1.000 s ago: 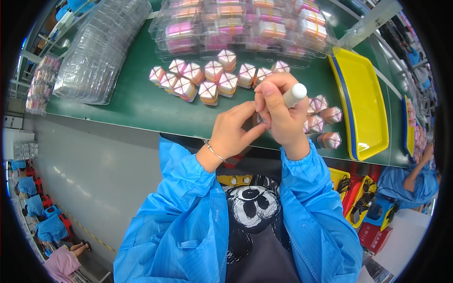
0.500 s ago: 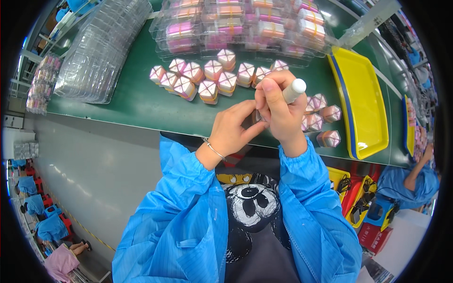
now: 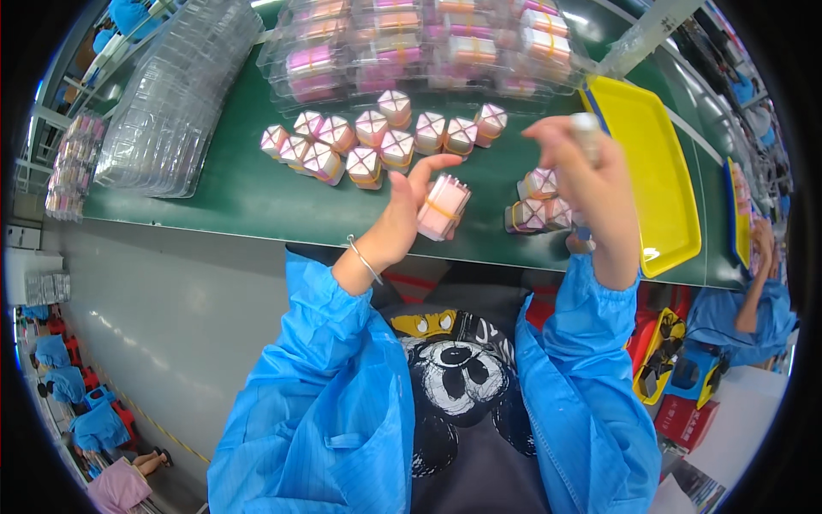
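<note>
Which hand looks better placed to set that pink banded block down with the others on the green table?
Probably the left hand: it holds the block. The right hand is raised, gripping something white.

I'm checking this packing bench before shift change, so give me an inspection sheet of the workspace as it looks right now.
Surface: green bench top, bare patch at the near left.
Job's things: small pink box with a yellow band held in the left hand; row of similar pink boxes behind it; a smaller cluster near the right hand.
Clutter: stack of clear plastic trays at left; packed clear trays of pink boxes at the back; yellow tray at right.
Grippers: left hand grips the box; right hand raised, pinching a small blurred pale item.
Cables: nothing seen.
Surroundings: other people in blue coats at the picture's edges.
</note>
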`<act>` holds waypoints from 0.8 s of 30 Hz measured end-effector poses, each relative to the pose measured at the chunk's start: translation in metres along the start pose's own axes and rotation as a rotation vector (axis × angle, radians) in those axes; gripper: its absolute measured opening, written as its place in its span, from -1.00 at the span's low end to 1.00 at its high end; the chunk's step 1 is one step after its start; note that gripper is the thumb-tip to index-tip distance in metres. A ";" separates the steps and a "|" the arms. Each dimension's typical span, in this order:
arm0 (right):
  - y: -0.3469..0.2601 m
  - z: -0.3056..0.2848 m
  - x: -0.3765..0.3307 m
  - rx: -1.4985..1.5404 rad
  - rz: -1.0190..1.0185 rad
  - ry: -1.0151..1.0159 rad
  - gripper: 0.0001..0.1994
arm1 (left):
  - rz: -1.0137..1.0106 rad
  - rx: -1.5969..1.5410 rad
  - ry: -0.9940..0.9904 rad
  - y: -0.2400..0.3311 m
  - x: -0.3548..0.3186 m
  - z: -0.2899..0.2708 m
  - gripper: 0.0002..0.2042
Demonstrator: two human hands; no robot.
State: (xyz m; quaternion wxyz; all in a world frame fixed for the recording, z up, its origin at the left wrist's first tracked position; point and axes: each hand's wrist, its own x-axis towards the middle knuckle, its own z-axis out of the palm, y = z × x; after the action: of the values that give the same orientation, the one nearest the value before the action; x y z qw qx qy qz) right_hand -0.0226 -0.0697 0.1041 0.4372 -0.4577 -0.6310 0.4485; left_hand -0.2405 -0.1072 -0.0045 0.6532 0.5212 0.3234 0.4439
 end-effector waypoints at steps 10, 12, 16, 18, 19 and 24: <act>0.005 0.008 -0.004 -0.199 0.190 -0.287 -0.69 | 0.210 0.319 0.089 0.028 0.010 0.012 -0.07; 0.003 -0.001 -0.011 -0.081 0.217 -0.266 -0.70 | 0.323 0.462 0.292 0.030 0.013 0.010 -0.35; 0.010 -0.012 -0.016 -0.153 0.128 -0.236 -0.70 | 0.525 0.887 0.402 0.045 0.031 0.001 -0.73; 0.014 -0.013 -0.016 -0.274 0.037 -0.227 -0.70 | 0.648 1.159 0.344 0.050 0.050 -0.004 -0.65; 0.014 -0.012 -0.014 -0.330 -0.020 -0.238 -0.70 | 0.638 1.214 0.339 0.050 0.058 -0.003 -0.63; 0.024 -0.006 -0.010 -0.614 -0.160 -0.236 -0.70 | 0.538 1.412 0.279 0.034 0.090 0.003 -0.47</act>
State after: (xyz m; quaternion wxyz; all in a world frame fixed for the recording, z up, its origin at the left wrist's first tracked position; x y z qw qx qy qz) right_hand -0.0108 -0.0737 0.0804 0.2369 -0.4621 -0.8166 0.2518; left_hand -0.2098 -0.0235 0.0324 -0.0119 0.8147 0.4714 0.3375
